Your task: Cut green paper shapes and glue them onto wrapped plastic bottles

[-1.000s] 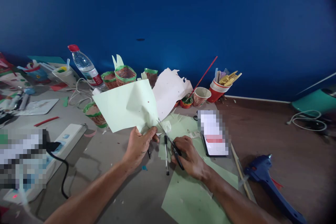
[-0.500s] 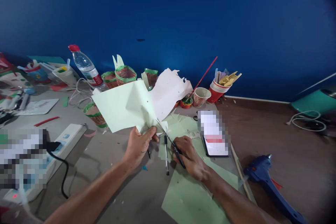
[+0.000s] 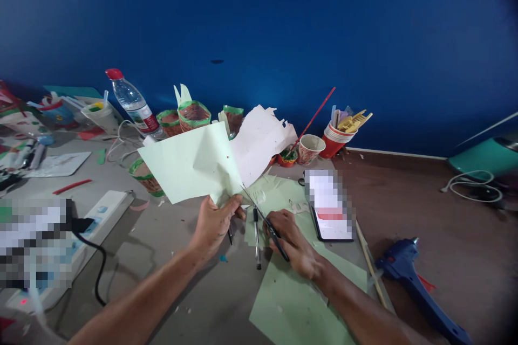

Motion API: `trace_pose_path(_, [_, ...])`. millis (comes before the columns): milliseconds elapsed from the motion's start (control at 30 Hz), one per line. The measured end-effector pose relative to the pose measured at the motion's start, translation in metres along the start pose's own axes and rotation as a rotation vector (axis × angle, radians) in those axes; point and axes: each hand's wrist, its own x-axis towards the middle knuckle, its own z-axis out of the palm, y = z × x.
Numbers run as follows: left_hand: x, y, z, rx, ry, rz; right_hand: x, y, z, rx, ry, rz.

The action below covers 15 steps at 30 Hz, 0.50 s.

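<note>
My left hand [image 3: 216, 223] pinches the lower right corner of a pale green paper sheet [image 3: 190, 159], which is raised above the table. In my right hand [image 3: 293, 242] are black-handled scissors [image 3: 276, 236], their blades pointing up and left to the paper's edge beside my left fingertips. Between my hands a pen [image 3: 256, 237] lies on the table. More green paper [image 3: 303, 302] lies under my right hand and forearm. Behind the raised sheet stands a torn whitish paper [image 3: 261, 137].
A phone [image 3: 329, 205] lies right of my right hand, with a blue glue gun [image 3: 421, 285] beyond. Decorated cups [image 3: 194, 114], a water bottle [image 3: 135, 105] and a red cup of tools [image 3: 338, 137] stand behind. A power strip [image 3: 91, 232] is at left.
The green sheet has shifted slightly left at its far end. The small paper piece near the scissor tips has dropped onto the green paper below. My hands have barely moved.
</note>
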Motion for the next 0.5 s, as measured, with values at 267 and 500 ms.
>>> trace_pose_path(267, [0.0002, -0.0037, -0.0021, -0.007, -0.009, 0.002, -0.0013, 0.0017, 0.0007, -0.011, 0.004, 0.009])
trace_pose_path(500, [-0.0004, -0.0047, -0.005, 0.008, -0.043, 0.01, -0.0007, 0.0039, 0.0015, 0.008, 0.009, -0.009])
